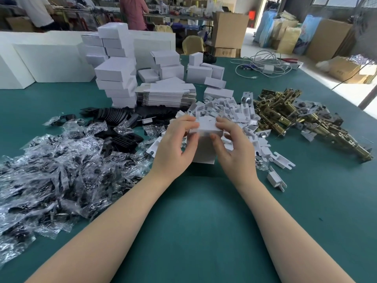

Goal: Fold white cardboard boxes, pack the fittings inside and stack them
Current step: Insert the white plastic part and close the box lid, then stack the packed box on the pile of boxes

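White box (205, 149) stands upright at frame centre on green table (193, 231), held between both hands. Left hand (175, 148) grips its left side, fingers curled over top flap. Right hand (232, 146) grips right side, thumb on front face. Finished boxes (115, 82) stacked upper left; brass latches (285, 113) right.

Box (204, 148) contents hidden, perhaps behind fingers (189, 127)
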Available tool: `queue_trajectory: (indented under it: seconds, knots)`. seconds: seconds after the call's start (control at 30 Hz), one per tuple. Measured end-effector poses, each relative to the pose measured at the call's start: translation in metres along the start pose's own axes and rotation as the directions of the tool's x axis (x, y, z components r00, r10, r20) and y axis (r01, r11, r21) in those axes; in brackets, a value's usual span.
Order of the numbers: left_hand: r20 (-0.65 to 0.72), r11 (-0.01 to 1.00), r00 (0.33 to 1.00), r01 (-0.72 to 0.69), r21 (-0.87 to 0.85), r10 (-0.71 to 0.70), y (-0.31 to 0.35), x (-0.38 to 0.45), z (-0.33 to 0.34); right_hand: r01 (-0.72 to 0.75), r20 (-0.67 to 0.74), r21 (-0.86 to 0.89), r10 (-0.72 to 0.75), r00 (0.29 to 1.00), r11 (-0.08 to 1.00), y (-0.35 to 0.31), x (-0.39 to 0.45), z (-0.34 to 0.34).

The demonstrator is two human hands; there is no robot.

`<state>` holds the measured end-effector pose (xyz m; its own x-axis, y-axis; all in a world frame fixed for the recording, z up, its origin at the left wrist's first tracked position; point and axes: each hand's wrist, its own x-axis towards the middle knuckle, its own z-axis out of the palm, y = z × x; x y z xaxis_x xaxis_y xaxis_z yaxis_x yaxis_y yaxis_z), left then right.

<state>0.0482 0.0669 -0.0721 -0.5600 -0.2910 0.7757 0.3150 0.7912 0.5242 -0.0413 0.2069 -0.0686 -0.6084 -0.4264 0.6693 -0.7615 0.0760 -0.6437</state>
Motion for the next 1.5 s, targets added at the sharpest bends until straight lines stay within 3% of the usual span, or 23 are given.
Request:
queue_trajectory:
  seconds: [0.07,0.23,0.37,0.67,0.8,0.93,1.0,1.1,1.33,1.43,1.5]
  knots:
    - [-0.041,1.000,0.999,0.016,-0.006,-0.016,0.002,0.002,0.001,-0.009,-0.035,0.013,0.010,0.999,1.000,-0.003,0.001,0.001]
    - [-0.114,0.966,0.976,0.160,-0.203,-0.186,0.012,0.008,0.000,-0.061,-0.132,0.243,0.096,0.987,0.968,-0.017,0.010,0.001]
    - [-0.145,0.942,0.962,0.186,-0.279,-0.232,0.015,0.009,0.002,-0.055,-0.129,0.246,0.089,0.988,0.968,-0.019,0.011,0.003]
    - [-0.112,0.987,0.991,0.059,-0.148,-0.076,-0.006,0.000,0.001,0.022,-0.067,0.134,-0.013,0.998,0.991,-0.008,0.006,0.002]
    - [-0.108,0.987,0.990,0.078,-0.138,-0.094,-0.009,-0.003,0.005,-0.004,-0.030,0.105,0.007,1.000,0.994,-0.001,0.003,0.000]
    - [0.058,0.979,0.982,0.185,-0.086,-0.180,-0.007,-0.009,0.003,-0.030,0.019,0.080,0.028,0.999,0.996,0.001,-0.004,0.000]
    - [0.164,0.949,0.946,0.299,-0.097,-0.281,-0.006,-0.011,0.001,-0.106,0.144,0.058,0.097,0.985,0.993,0.003,-0.010,0.001]
    - [0.292,0.927,0.882,0.371,0.051,-0.369,-0.010,-0.010,-0.001,-0.165,0.310,-0.071,0.179,0.934,0.984,0.009,-0.013,0.002]
    - [0.326,0.900,0.843,0.428,0.078,-0.429,-0.010,-0.014,-0.004,-0.149,0.312,-0.080,0.166,0.935,0.986,0.013,-0.017,0.003]
    - [0.273,0.898,0.866,0.439,-0.016,-0.418,-0.004,-0.013,-0.004,-0.143,0.282,-0.033,0.147,0.948,0.989,0.012,-0.017,0.001]
    - [0.257,0.862,0.866,0.477,-0.170,-0.428,0.003,-0.010,-0.003,-0.157,0.209,0.034,0.147,0.967,0.987,0.005,-0.018,0.001]
